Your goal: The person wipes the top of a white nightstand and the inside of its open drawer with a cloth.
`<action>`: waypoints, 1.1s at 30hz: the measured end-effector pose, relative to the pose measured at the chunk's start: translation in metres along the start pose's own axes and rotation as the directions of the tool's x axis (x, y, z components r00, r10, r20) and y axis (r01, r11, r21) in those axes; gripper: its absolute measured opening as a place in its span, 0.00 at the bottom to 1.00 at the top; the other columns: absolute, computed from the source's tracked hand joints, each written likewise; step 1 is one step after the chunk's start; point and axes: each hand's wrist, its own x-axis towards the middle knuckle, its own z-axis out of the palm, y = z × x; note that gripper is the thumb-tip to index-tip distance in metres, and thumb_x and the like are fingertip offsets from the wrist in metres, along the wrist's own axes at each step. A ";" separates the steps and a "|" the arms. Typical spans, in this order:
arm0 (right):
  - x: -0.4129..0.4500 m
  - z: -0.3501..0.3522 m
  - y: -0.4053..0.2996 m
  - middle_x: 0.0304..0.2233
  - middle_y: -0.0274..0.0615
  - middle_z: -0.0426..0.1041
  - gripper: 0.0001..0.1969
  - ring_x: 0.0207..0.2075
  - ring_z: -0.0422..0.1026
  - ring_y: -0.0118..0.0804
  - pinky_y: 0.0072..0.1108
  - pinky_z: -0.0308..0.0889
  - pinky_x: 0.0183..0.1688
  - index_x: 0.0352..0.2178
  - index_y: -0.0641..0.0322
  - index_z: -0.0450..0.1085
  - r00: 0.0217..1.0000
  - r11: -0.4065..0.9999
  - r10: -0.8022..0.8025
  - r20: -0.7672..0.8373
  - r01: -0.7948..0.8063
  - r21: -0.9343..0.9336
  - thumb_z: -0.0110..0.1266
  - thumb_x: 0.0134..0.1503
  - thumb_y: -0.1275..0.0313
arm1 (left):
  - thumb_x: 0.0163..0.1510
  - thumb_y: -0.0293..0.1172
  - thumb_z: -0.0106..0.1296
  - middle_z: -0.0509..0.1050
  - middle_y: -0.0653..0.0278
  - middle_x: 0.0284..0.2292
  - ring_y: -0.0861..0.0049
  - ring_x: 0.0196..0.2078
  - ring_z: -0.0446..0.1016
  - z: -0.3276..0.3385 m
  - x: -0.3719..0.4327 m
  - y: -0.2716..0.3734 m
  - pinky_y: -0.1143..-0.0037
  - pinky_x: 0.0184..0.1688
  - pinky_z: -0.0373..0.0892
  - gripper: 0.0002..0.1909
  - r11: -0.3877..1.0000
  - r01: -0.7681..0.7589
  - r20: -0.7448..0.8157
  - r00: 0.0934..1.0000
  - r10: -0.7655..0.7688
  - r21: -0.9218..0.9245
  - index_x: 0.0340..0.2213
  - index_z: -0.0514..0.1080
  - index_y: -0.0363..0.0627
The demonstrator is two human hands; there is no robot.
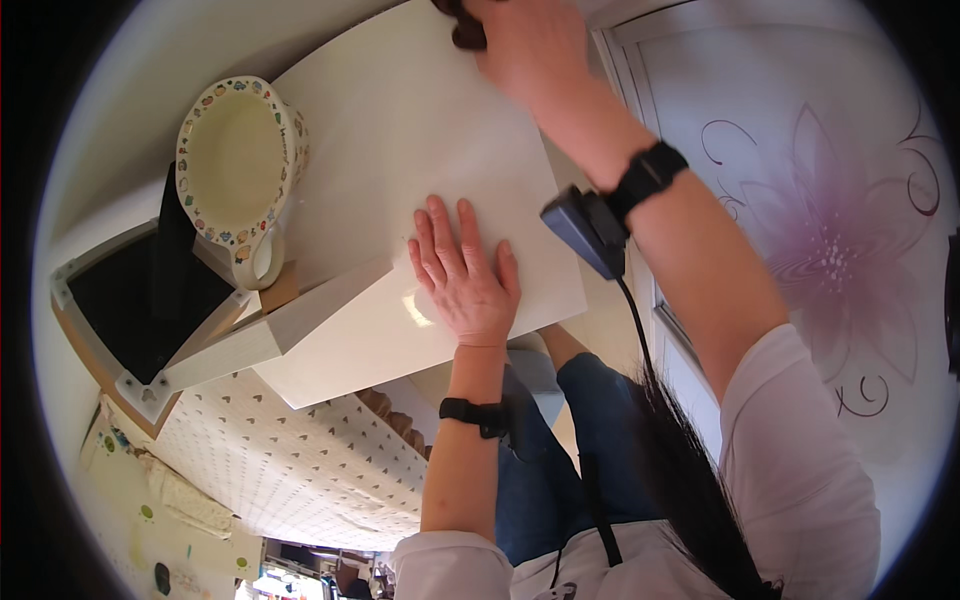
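My left hand point(466, 281) lies flat, palm down with fingers spread, on a glossy white tabletop point(360, 172); nothing shows in it. Farther off, at the top edge of the view, my right hand point(529, 41) is at a dark brown object point(470, 28) by the table's far side. Its fingers are partly cut off by the picture's edge, so its grip cannot be made out fully. Left of my left hand stands a large cream bowl point(238, 161) with one handle and a rim of small colored figures.
A dark panel point(150, 300) in a pale frame and a grey-white board point(225, 352) stand at the left. Below them is a heart-patterned cloth point(300, 442). A door with a purple flower design point(832, 259) is at the right. A cable hangs from my right wrist device point(589, 225).
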 end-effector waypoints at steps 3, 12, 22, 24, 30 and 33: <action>-0.048 0.006 -0.007 0.39 0.39 0.68 0.32 0.42 0.69 0.43 0.34 0.68 0.34 0.51 0.46 0.71 0.995 0.996 -0.085 -0.053 0.085 -0.001 0.63 0.40 0.73 | 0.56 0.39 0.47 0.55 0.49 0.62 0.51 0.64 0.53 -0.001 -0.004 -0.006 0.53 0.63 0.50 0.30 1.000 0.013 0.000 1.000 -0.013 0.017 0.59 0.59 0.44; -0.013 -0.002 -0.012 0.41 0.38 0.66 0.30 0.44 0.67 0.42 0.33 0.66 0.36 0.50 0.45 0.71 0.999 0.996 -0.051 0.015 0.052 -0.068 0.62 0.41 0.73 | 0.56 0.39 0.48 0.55 0.49 0.62 0.52 0.64 0.53 -0.003 -0.002 -0.001 0.54 0.63 0.50 0.30 1.000 0.018 0.010 1.000 -0.018 0.001 0.59 0.58 0.45; -0.074 -0.004 -0.029 0.37 0.39 0.68 0.19 0.43 0.67 0.40 0.34 0.63 0.36 0.45 0.48 0.75 0.982 0.984 -0.179 0.061 0.178 0.026 0.54 0.49 0.70 | 0.56 0.39 0.48 0.56 0.49 0.61 0.52 0.64 0.54 -0.004 -0.005 -0.006 0.54 0.63 0.50 0.30 1.000 0.027 0.006 1.000 -0.027 0.011 0.58 0.60 0.43; -0.054 0.000 -0.026 0.39 0.38 0.68 0.24 0.43 0.67 0.41 0.34 0.63 0.37 0.47 0.47 0.73 0.985 0.986 -0.169 0.019 0.168 0.014 0.58 0.45 0.71 | 0.55 0.39 0.48 0.56 0.49 0.61 0.52 0.64 0.54 -0.005 -0.003 -0.005 0.54 0.63 0.50 0.30 1.000 0.028 0.001 1.000 -0.028 0.002 0.58 0.59 0.43; 0.013 0.002 -0.028 0.42 0.48 0.70 0.21 0.44 0.68 0.44 0.32 0.68 0.41 0.51 0.55 0.71 0.999 0.986 -0.034 0.009 0.035 -0.164 0.52 0.54 0.77 | 0.54 0.39 0.50 0.56 0.50 0.61 0.53 0.64 0.54 -0.002 0.000 0.001 0.54 0.63 0.50 0.31 0.999 0.015 -0.019 1.000 -0.016 -0.045 0.58 0.59 0.45; -0.032 0.005 -0.033 0.42 0.39 0.68 0.30 0.45 0.67 0.42 0.32 0.65 0.40 0.51 0.43 0.71 0.995 0.992 -0.089 0.052 0.094 -0.083 0.62 0.42 0.72 | 0.54 0.39 0.51 0.56 0.51 0.61 0.53 0.64 0.54 -0.004 -0.004 -0.006 0.54 0.63 0.50 0.31 0.999 0.033 -0.027 0.999 -0.034 -0.033 0.58 0.60 0.45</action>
